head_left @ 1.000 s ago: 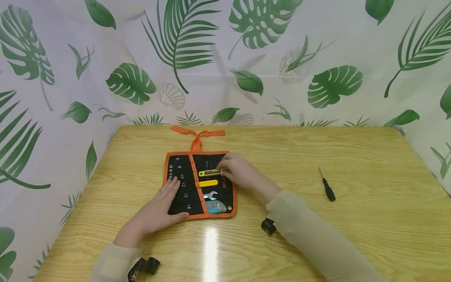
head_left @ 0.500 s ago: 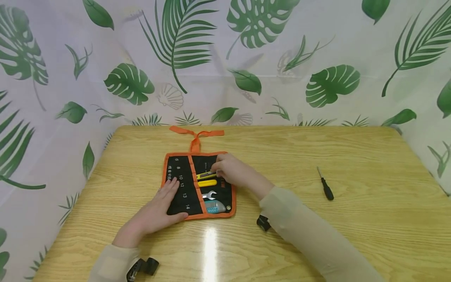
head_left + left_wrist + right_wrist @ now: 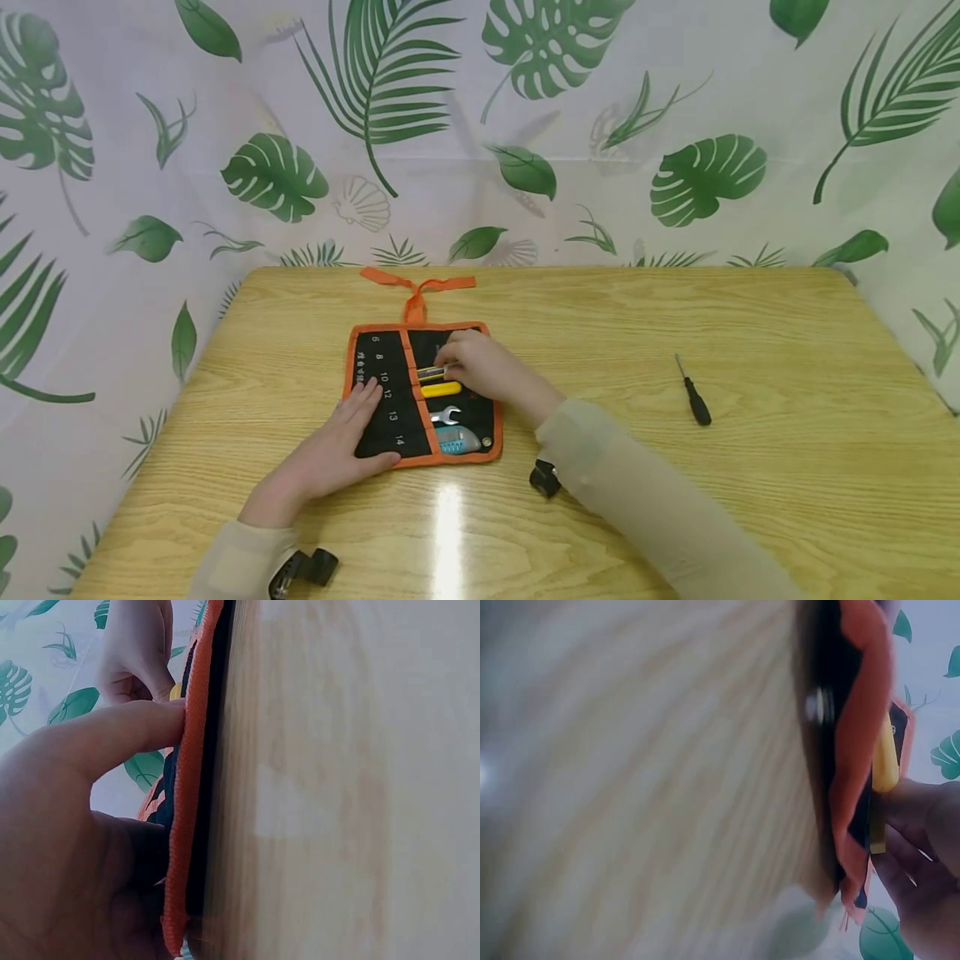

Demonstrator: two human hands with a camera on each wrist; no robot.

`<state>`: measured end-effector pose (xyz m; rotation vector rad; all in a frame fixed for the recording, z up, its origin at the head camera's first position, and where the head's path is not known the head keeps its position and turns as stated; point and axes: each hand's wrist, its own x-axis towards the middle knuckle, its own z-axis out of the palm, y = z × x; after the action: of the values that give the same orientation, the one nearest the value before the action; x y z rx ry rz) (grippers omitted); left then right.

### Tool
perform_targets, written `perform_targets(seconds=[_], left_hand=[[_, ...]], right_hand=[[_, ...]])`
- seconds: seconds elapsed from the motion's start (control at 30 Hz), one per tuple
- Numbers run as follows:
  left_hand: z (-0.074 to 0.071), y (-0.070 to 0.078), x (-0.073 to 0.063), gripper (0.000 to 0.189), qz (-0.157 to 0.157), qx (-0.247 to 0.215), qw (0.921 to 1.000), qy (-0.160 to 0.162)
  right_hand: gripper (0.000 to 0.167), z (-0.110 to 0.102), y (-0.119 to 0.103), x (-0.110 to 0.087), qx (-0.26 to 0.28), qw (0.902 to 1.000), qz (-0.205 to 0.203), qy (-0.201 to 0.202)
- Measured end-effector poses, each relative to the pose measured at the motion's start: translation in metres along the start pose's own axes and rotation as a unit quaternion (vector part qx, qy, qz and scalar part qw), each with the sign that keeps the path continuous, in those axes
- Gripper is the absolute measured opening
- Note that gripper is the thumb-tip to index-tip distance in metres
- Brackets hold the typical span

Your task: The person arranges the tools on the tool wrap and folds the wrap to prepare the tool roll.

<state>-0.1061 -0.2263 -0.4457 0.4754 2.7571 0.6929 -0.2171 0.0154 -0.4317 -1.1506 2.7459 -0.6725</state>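
A black tool roll (image 3: 393, 354) with orange edging and printed sizes lies spread on the table. My left hand (image 3: 333, 446) rests on its left part, fingers straight, with the thumb (image 3: 142, 727) on the orange edge. Between thumb and fingers, my right hand (image 3: 483, 367) pinches a slim flat yellow tool with a dark strip (image 3: 431, 373), its left end at the orange pocket band. Just below it, a yellow handle (image 3: 441, 389) sticks out of a pocket. An open-end wrench (image 3: 447, 415) and a teal-and-grey tool (image 3: 457, 440) sit in lower pockets.
A small black-handled screwdriver (image 3: 697, 402) lies on the wooden table (image 3: 787, 467) to the right. Orange ties (image 3: 416, 296) trail from the roll's far edge. A leaf-patterned cloth (image 3: 585, 183) hangs behind the table.
My right hand has moved left across the roll with the slim yellow tool, whose end has slid under the pocket band. The left hand has stayed in place.
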Motion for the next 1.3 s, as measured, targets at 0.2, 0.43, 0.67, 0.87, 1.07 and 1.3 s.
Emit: perform_targets(seconds=[0.2,0.43,0.67,0.87,1.07,1.3], left_hand=[[0.000,0.000,-0.001,0.099,0.005,0.000,1.0000,0.005],[0.000,0.000,0.000,0.099,0.009,-0.003,1.0000,0.000],[0.000,0.001,0.000,0.098,0.009,-0.003,1.0000,-0.001],[0.000,0.001,0.000,0.098,0.008,-0.005,1.0000,0.002],[-0.001,0.001,-0.001,0.097,0.006,-0.006,1.0000,0.002],[0.000,0.000,-0.001,0.097,0.007,-0.007,0.9999,0.003]], right_hand=[[0.013,0.004,-0.007,0.006,0.062,0.9962,0.062,0.008],[0.013,0.010,-0.010,0.010,0.101,0.9913,0.077,0.033],[0.015,0.012,-0.012,0.012,0.102,0.9918,0.065,0.041],[0.015,0.015,-0.014,0.015,0.106,0.9907,0.073,0.043],[0.015,0.018,-0.015,0.018,0.114,0.9897,0.076,0.041],[0.017,0.020,-0.013,0.018,0.117,0.9882,0.091,0.038]])
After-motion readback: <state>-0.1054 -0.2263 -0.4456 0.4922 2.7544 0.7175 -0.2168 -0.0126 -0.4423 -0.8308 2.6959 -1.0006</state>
